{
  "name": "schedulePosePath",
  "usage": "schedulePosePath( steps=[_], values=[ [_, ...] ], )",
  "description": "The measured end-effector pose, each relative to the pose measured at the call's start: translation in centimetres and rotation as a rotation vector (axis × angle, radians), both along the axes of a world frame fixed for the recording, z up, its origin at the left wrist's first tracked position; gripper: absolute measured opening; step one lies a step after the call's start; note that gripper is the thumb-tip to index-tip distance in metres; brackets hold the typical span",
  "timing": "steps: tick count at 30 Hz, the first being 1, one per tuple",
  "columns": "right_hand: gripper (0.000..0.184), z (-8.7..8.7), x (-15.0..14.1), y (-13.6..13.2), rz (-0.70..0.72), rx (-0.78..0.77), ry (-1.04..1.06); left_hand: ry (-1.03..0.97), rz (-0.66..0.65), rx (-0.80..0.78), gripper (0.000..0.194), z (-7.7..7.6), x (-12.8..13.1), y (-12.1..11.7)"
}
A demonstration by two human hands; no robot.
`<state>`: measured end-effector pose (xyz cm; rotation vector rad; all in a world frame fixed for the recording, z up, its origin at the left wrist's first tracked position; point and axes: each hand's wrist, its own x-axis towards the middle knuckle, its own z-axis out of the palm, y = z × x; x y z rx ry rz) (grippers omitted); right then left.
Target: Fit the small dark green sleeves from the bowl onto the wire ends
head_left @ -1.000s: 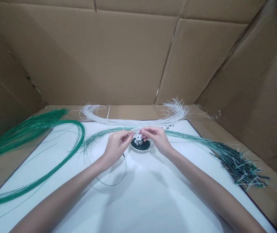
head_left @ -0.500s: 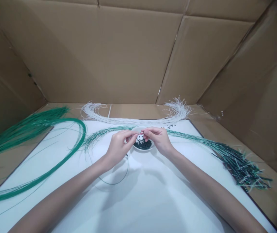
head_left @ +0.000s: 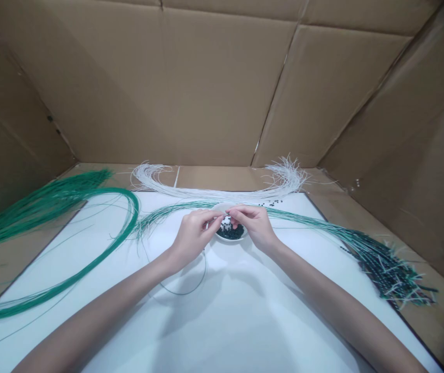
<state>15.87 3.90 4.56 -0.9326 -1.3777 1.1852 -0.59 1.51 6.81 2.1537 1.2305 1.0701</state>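
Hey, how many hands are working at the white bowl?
2: the left hand reaches in from the left of the white bowl, the right hand from its right, fingertips close together above it.

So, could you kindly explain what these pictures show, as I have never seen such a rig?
There is no robot here: these are a person's bare left hand and right hand. Every picture comes from one head-worn camera, looking forward and down. The fingers pinch a thin piece, too small to identify, at a white bowl of dark beads. On and around the white board lie green strands at left, white strands behind and beaded strands at right.
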Motion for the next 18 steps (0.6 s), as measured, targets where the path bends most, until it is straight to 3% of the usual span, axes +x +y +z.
schedulePosePath(
  steps=[8, 14, 18],
  values=[
    [0.019, 0.4, -0.2, -0.4, -0.024, 0.086, -0.125, -0.015, -0.005, -0.054, 0.026, -0.2, 0.1, 0.0],
    [0.021, -0.3, -0.1, 0.1, -0.103, 0.07, -0.217, -0.184, -0.069, -0.384, 0.028, -1.1, -0.4, 1.7],
    [0.033, -0.9, 0.6, 1.1, -0.001, -0.011, -0.344, -0.309, -0.067, -0.53, 0.024, -1.7, -0.8, 2.9]
  ],
)
